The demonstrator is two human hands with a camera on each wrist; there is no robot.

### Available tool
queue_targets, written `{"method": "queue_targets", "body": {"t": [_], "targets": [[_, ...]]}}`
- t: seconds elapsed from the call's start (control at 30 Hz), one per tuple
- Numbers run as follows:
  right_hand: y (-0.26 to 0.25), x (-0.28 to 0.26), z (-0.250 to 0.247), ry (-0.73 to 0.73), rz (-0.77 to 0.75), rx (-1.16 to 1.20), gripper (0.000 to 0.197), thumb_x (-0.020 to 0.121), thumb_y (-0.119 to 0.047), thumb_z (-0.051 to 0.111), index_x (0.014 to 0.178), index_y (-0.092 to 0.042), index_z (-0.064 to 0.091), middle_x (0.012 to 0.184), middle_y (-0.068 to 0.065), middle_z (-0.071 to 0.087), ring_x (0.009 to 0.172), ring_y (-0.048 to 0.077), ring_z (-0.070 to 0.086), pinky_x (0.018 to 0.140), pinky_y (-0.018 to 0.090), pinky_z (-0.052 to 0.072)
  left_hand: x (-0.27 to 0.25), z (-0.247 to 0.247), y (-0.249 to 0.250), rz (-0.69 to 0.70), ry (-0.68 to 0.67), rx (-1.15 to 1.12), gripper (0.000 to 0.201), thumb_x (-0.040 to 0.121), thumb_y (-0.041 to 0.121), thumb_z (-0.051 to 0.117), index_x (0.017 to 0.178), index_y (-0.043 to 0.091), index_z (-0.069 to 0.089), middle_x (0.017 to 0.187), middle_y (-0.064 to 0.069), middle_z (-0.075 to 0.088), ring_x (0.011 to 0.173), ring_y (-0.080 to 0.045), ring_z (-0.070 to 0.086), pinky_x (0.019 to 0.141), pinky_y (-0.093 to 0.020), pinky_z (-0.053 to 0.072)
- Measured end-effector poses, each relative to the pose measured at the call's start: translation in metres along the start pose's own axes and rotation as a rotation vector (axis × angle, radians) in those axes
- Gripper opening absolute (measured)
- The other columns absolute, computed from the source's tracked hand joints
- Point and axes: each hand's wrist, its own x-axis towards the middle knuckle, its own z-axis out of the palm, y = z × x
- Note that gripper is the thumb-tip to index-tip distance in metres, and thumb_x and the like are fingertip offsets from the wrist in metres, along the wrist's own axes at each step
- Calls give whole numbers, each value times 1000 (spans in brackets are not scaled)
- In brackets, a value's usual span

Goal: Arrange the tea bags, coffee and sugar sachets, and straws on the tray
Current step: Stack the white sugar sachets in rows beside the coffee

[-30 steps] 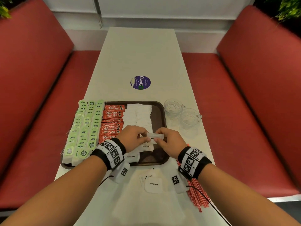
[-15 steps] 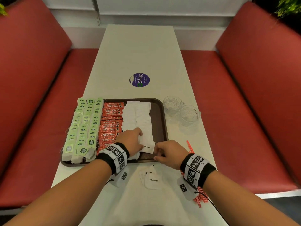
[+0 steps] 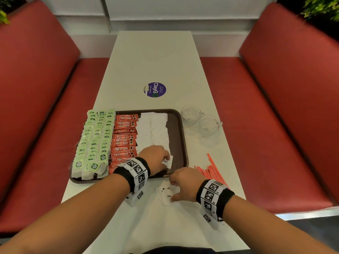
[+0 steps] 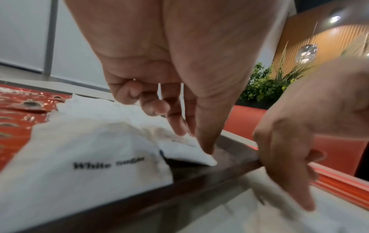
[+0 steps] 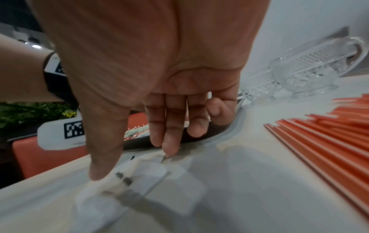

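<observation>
A brown tray (image 3: 184,143) holds rows of green tea bags (image 3: 95,140), red coffee sachets (image 3: 124,142) and white sugar sachets (image 3: 154,129). My left hand (image 3: 167,159) is at the near end of the sugar rows, straight fingers (image 4: 205,148) pressing a sachet (image 4: 189,153) beside another one marked "White sugar" (image 4: 89,157). My right hand (image 3: 172,189) is down on the loose sugar sachets (image 3: 166,196) on the table in front of the tray. Its thumb and fingertips (image 5: 167,149) touch them, spread apart. Red straws (image 3: 211,171) lie to its right.
Two clear glass cups (image 3: 190,116) (image 3: 209,125) stand right of the tray on the white table. A purple round sticker (image 3: 155,89) is further back. Red benches (image 3: 266,125) flank the table. The straws (image 5: 319,138) fan out close to my right hand.
Both hands held one sugar sachet over the tray's near end. The left hand laid it on the row and stays pressing it. The right hand drew back to the loose sachets.
</observation>
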Motion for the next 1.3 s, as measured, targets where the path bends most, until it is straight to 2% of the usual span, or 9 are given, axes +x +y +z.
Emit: {"method": "queue_targets", "body": {"t": [0.27,0.4,0.57,0.67,0.77,0.9,1.03,1.2,1.3], "targets": [[-1,-5,7,-57,39,25,36,84,-29,77,114,-17,60,107,3,67,96,25,61,78,34,49,-32,17,14,189,-94,0,27,90,17,61,115,28,64,106,5,70,100,-17,62,81,-25,43],[2,-13,13,-109,90,61,43,88,-22,73,126,-16,54,109,9,65,99,29,61,74,32,40,-41,26,14,223,-137,19,47,86,20,69,128,32,53,120,6,66,109,-19,61,89,-30,47],[12,-26,11,-141,113,66,29,94,-12,57,121,-20,62,110,8,65,99,30,61,83,40,52,-43,34,21,241,-220,131,72,85,19,73,146,31,36,134,-5,58,120,-27,55,94,-38,45],[18,-29,6,-125,163,107,19,92,-15,50,105,-20,61,105,7,66,94,27,60,76,35,48,-43,33,23,260,-247,173,66,86,19,73,143,28,41,133,-2,55,122,-24,52,93,-39,45],[21,-31,-1,-86,180,144,19,92,-21,52,110,-20,59,105,6,64,92,25,57,72,29,41,-43,32,24,252,-293,228,56,87,24,71,138,24,47,126,-3,56,116,-27,54,89,-39,46],[23,-27,-6,-43,192,162,10,90,-20,53,96,-24,46,84,-5,49,84,21,49,58,24,33,-42,31,20,257,-321,243,45,89,21,66,132,24,54,121,-3,58,110,-27,57,82,-34,44],[22,-21,-8,-33,206,213,10,95,-22,50,104,-21,49,96,3,57,88,23,54,68,29,40,-43,31,18,268,-331,267,32,89,22,65,121,24,60,121,-1,54,107,-26,58,78,-34,44],[20,-16,-8,-48,191,272,10,95,-13,45,100,-19,38,88,6,56,77,23,51,59,29,36,-42,29,18,333,-317,289,25,93,31,64,115,20,68,123,-1,56,108,-24,57,86,-38,49],[21,-13,-6,-43,202,292,12,95,-13,44,103,-20,41,90,7,59,79,25,53,65,33,39,-38,28,12,400,-254,273,21,97,20,57,114,18,70,116,-3,63,105,-25,60,88,-36,50]]}}
